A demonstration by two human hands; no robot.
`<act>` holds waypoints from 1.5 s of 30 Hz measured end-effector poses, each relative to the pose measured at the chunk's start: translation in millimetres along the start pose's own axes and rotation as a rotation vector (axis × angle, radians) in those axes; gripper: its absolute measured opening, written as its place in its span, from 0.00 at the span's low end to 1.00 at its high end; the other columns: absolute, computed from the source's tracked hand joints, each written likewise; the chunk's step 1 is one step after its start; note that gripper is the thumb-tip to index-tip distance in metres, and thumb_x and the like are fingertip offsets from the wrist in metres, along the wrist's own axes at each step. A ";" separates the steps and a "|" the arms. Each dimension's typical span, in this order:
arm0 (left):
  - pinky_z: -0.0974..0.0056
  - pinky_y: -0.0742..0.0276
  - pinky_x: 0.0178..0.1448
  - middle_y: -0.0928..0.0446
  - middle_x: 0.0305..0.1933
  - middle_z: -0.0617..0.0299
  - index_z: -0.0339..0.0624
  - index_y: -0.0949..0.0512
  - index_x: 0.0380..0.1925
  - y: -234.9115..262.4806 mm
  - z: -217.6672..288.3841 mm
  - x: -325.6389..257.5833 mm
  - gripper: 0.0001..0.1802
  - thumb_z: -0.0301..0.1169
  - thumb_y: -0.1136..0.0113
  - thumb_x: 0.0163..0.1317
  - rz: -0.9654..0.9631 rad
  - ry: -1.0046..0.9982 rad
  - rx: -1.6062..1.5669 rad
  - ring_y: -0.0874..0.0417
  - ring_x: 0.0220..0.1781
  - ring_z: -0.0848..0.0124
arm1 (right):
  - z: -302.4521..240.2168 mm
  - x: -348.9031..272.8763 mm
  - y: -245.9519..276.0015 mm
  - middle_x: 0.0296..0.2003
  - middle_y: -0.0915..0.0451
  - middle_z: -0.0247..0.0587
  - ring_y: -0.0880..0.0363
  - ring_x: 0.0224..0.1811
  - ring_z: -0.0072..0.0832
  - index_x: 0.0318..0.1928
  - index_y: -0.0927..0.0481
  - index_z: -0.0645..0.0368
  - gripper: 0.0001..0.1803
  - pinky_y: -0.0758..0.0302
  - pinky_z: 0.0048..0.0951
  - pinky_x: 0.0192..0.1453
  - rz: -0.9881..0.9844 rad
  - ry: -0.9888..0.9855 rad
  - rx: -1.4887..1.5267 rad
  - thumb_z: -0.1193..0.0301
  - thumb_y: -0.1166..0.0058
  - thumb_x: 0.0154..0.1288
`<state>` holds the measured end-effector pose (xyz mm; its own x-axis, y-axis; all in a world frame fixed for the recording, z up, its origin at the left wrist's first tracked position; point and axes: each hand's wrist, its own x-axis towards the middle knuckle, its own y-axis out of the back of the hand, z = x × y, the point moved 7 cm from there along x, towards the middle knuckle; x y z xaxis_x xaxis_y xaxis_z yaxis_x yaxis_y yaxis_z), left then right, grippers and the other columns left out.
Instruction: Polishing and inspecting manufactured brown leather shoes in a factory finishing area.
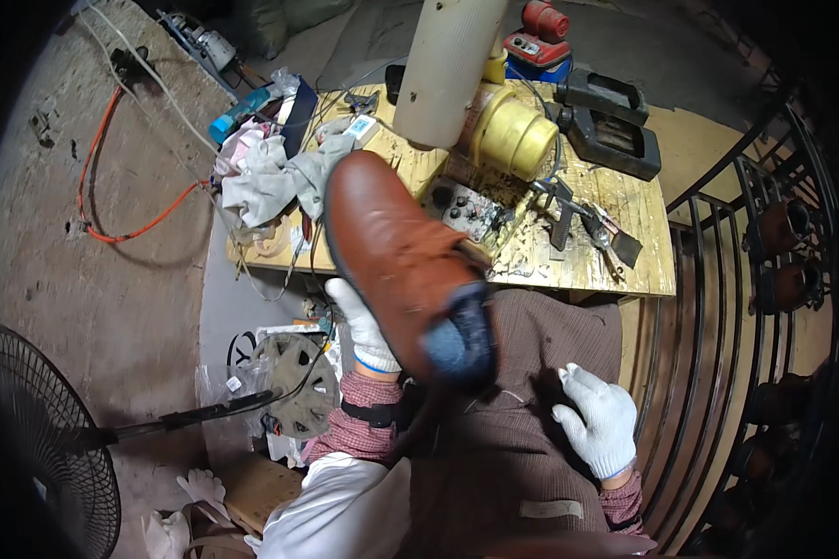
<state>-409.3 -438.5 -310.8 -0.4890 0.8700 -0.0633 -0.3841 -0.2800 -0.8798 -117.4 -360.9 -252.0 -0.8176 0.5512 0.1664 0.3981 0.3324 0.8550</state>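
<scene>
White-gloved, the left hand [368,335] has a grip on a brown leather shoe [378,233], so that's where the shoe is: up in the left hand, between the lap and the table. One finger or thumb shows along the shoe's left side; the other fingers are hidden behind it, so can't tell how they sit. Toe points away from the wearer, the blue-lined collar faces back toward them. From this angle the toe overlaps the tabletop.

Right hand [598,424], gloved too, holds nothing I can make out. Fingers are loosely bent and close together, thumb a bit apart, right by the brown ribbed cloth [564,340] over the lap. There's a black strap [373,415] round the left wrist.

Further out, the wooden table [648,252] is pretty stained. On it: a big yellow cylinder [522,135] just beside a pale upright tube [447,74], black trays [615,140] on the right side, hand tools [564,224] in front of those, and crumpled grey rags [261,182] piled at the left.

Way off right, a black metal rack [732,156] carries more brown shoes [792,284]. Lower left is a black fan [51,447], with an orange cable [112,239] looping down the wall above it.
</scene>
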 end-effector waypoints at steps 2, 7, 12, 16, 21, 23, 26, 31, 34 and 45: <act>0.46 0.32 0.77 0.33 0.75 0.51 0.46 0.40 0.77 17.7 -15.0 -2.5 0.59 0.80 0.52 0.58 0.172 0.102 0.072 0.31 0.75 0.53 | -3.9 2.6 -1.0 0.52 0.15 0.47 0.16 0.38 0.41 0.55 0.16 0.58 0.25 0.23 0.38 0.41 0.003 0.024 0.008 0.59 0.34 0.61; 0.47 0.28 0.75 0.31 0.75 0.54 0.47 0.39 0.77 12.7 6.0 23.6 0.48 0.70 0.55 0.70 0.283 -0.005 0.344 0.25 0.71 0.56 | -7.0 -4.0 -1.3 0.52 0.15 0.47 0.15 0.39 0.41 0.55 0.16 0.58 0.25 0.23 0.38 0.40 -0.043 0.004 -0.048 0.58 0.34 0.61; 0.49 0.27 0.74 0.31 0.74 0.55 0.47 0.39 0.77 -14.8 23.2 57.1 0.44 0.66 0.55 0.73 0.263 -0.049 0.413 0.24 0.71 0.58 | 1.6 -23.0 -1.9 0.51 0.14 0.47 0.15 0.39 0.41 0.53 0.16 0.59 0.23 0.22 0.38 0.40 0.032 -0.051 -0.025 0.59 0.34 0.61; 0.53 0.28 0.75 0.32 0.75 0.58 0.48 0.40 0.78 -15.5 34.3 68.7 0.38 0.59 0.55 0.78 0.314 -0.106 0.445 0.27 0.73 0.60 | 11.9 -26.7 -5.6 0.51 0.14 0.48 0.14 0.42 0.42 0.51 0.15 0.59 0.21 0.20 0.39 0.42 -0.009 -0.143 -0.009 0.62 0.33 0.59; 0.60 0.20 0.64 0.24 0.65 0.60 0.44 0.31 0.70 -17.9 76.0 91.8 0.33 0.47 0.36 0.72 0.454 -0.512 0.541 0.20 0.62 0.66 | 28.1 -20.3 -4.0 0.50 0.14 0.48 0.14 0.44 0.44 0.50 0.15 0.59 0.21 0.19 0.40 0.44 0.014 -0.143 -0.015 0.63 0.32 0.58; 0.60 0.19 0.63 0.23 0.64 0.60 0.43 0.31 0.70 -20.7 84.8 107.4 0.33 0.46 0.35 0.71 0.474 -0.543 0.529 0.20 0.61 0.66 | 30.5 -13.0 -4.9 0.50 0.14 0.49 0.14 0.43 0.45 0.51 0.15 0.60 0.22 0.20 0.40 0.44 0.023 -0.115 -0.005 0.63 0.32 0.58; 0.61 0.19 0.62 0.23 0.63 0.59 0.41 0.30 0.69 -36.7 92.9 125.1 0.33 0.44 0.33 0.70 0.379 -0.660 0.514 0.19 0.60 0.66 | 30.1 -3.2 -4.8 0.50 0.14 0.48 0.14 0.41 0.43 0.52 0.15 0.58 0.22 0.20 0.39 0.43 0.021 -0.075 -0.024 0.61 0.33 0.59; 0.60 0.19 0.62 0.23 0.64 0.58 0.41 0.30 0.68 -43.7 87.0 127.2 0.34 0.45 0.32 0.69 0.494 -0.598 0.476 0.18 0.60 0.65 | 21.4 12.3 -8.9 0.51 0.15 0.44 0.16 0.39 0.40 0.55 0.16 0.56 0.23 0.22 0.38 0.43 0.011 0.013 -0.051 0.60 0.34 0.61; 0.60 0.20 0.63 0.23 0.65 0.58 0.42 0.30 0.69 -39.4 91.3 114.3 0.34 0.46 0.33 0.70 0.535 -0.574 0.471 0.19 0.60 0.65 | 7.4 37.4 -5.3 0.54 0.17 0.43 0.18 0.39 0.38 0.58 0.18 0.56 0.24 0.23 0.38 0.44 0.017 0.095 -0.053 0.61 0.35 0.63; 0.59 0.20 0.64 0.21 0.60 0.64 0.46 0.28 0.66 -21.8 40.0 22.7 0.29 0.49 0.38 0.73 0.424 -0.414 0.443 0.19 0.59 0.69 | -111.6 150.9 -9.3 0.45 0.18 0.45 0.19 0.43 0.40 0.48 0.18 0.59 0.18 0.22 0.40 0.47 0.176 0.597 -0.261 0.68 0.43 0.56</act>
<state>-443.3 -428.9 -274.2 -0.8874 0.4509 -0.0960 -0.3336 -0.7718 -0.5413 -290.9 -366.3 -180.0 -0.8693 0.0376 0.4928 0.4940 0.0389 0.8686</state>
